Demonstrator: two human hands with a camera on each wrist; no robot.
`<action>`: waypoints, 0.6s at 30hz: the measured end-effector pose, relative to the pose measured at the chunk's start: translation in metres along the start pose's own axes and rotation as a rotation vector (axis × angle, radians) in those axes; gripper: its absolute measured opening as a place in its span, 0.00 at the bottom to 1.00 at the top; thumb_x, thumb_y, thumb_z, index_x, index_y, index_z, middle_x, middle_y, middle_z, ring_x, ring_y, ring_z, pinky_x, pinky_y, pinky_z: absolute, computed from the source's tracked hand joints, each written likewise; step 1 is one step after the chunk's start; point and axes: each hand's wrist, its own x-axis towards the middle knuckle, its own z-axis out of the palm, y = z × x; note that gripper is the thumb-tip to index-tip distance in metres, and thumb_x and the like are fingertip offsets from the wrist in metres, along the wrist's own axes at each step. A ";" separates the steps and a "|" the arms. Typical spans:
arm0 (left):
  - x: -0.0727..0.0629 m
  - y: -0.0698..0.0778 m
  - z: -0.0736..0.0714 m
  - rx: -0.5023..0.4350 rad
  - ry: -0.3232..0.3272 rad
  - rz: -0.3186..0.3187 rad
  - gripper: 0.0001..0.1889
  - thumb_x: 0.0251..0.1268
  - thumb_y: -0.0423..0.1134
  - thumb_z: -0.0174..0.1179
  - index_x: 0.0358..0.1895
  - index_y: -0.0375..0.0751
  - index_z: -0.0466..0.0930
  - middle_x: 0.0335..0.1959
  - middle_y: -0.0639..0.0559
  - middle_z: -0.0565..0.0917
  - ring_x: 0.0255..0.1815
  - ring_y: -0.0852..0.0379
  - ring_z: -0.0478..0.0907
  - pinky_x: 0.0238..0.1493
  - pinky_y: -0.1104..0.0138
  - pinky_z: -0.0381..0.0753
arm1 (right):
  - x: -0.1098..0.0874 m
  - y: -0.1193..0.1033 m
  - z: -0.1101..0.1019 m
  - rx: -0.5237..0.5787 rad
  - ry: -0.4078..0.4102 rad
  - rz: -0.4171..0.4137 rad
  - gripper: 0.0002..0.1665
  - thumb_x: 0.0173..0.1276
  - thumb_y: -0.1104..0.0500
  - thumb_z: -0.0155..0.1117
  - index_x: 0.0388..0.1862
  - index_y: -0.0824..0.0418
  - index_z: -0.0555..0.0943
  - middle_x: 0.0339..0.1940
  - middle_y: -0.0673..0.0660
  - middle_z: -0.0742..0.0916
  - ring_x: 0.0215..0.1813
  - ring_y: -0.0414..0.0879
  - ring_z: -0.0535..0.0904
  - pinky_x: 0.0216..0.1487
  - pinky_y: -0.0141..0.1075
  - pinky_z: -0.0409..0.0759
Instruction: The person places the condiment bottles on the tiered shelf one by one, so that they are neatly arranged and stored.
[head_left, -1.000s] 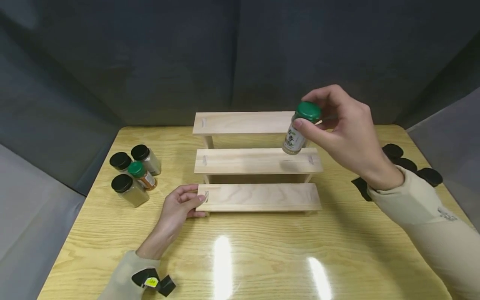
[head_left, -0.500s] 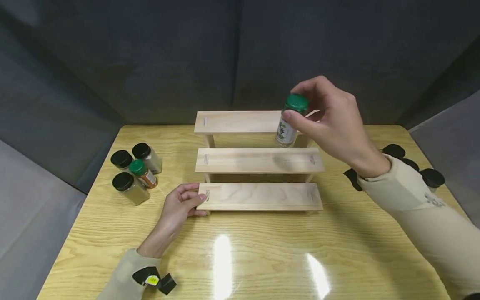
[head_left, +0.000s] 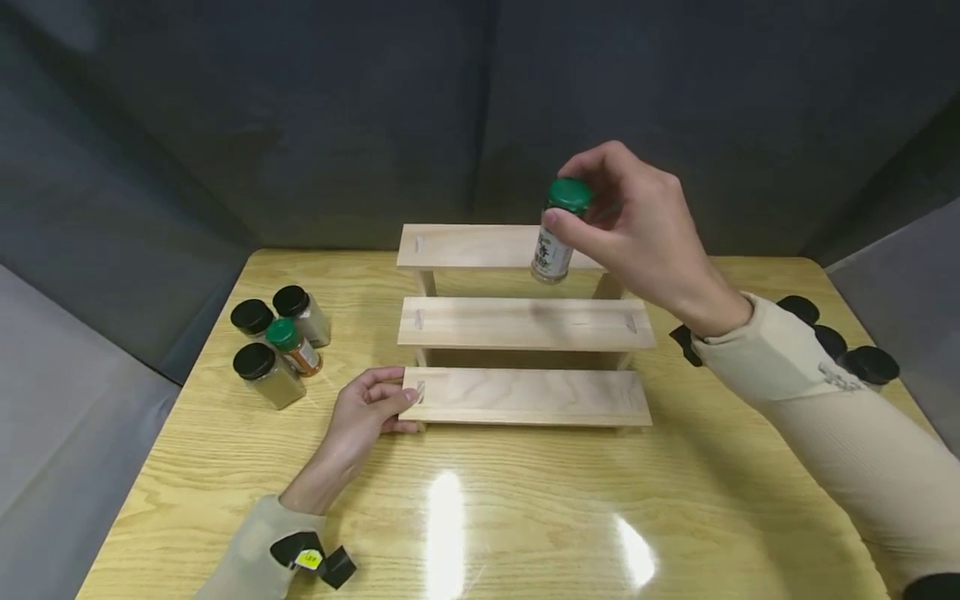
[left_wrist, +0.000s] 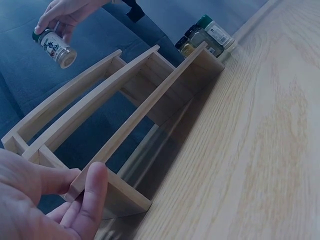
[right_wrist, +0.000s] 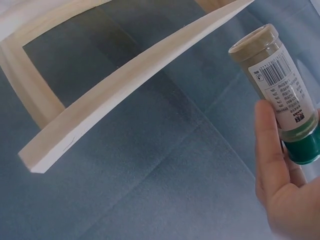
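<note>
My right hand (head_left: 637, 225) holds a small glass spice jar (head_left: 552, 254) by its green lid and upper part, thumb in front and fingers behind. The jar hangs slightly tilted in the air, overlapping the top tier of a three-tier wooden rack (head_left: 525, 396) in the head view. In the right wrist view the jar's label (right_wrist: 282, 82) shows a barcode, and its base points up the frame. My left hand (head_left: 363, 408) pinches the left end of the rack's lowest board, thumb on top and fingers beneath; the left wrist view shows this thumb (left_wrist: 95, 187) against the board's end.
Left of the rack stand several spice jars: black-lidded ones (head_left: 270, 377) around a green-lidded one (head_left: 300, 354) with orange contents. More black-lidded jars (head_left: 872, 367) stand at the table's right, partly behind my right sleeve. Dark curtains (head_left: 375, 125) hang behind the table (head_left: 540, 500).
My right hand has carried the spice jar leftward and a little up, from over the rack's right part toward its top tier. My left hand keeps its hold on the lowest board.
</note>
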 end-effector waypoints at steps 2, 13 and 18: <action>0.000 0.000 0.001 -0.002 -0.005 0.001 0.22 0.79 0.21 0.61 0.71 0.22 0.68 0.37 0.48 0.84 0.44 0.56 0.89 0.40 0.63 0.96 | 0.003 0.001 0.002 -0.001 -0.003 0.000 0.19 0.76 0.62 0.73 0.60 0.68 0.80 0.45 0.56 0.88 0.38 0.44 0.83 0.39 0.26 0.84; 0.000 -0.004 0.002 -0.003 0.000 0.006 0.22 0.79 0.21 0.61 0.70 0.23 0.69 0.37 0.49 0.84 0.40 0.55 0.87 0.39 0.65 0.95 | 0.019 0.004 0.016 0.049 -0.026 0.022 0.19 0.77 0.60 0.73 0.60 0.67 0.81 0.46 0.56 0.88 0.39 0.45 0.82 0.40 0.28 0.82; 0.001 -0.004 0.004 -0.005 0.002 0.012 0.22 0.79 0.21 0.61 0.70 0.22 0.69 0.37 0.48 0.84 0.40 0.55 0.87 0.39 0.65 0.95 | 0.029 -0.002 0.021 0.054 -0.044 0.005 0.19 0.77 0.58 0.73 0.60 0.66 0.81 0.48 0.55 0.88 0.40 0.45 0.82 0.41 0.29 0.82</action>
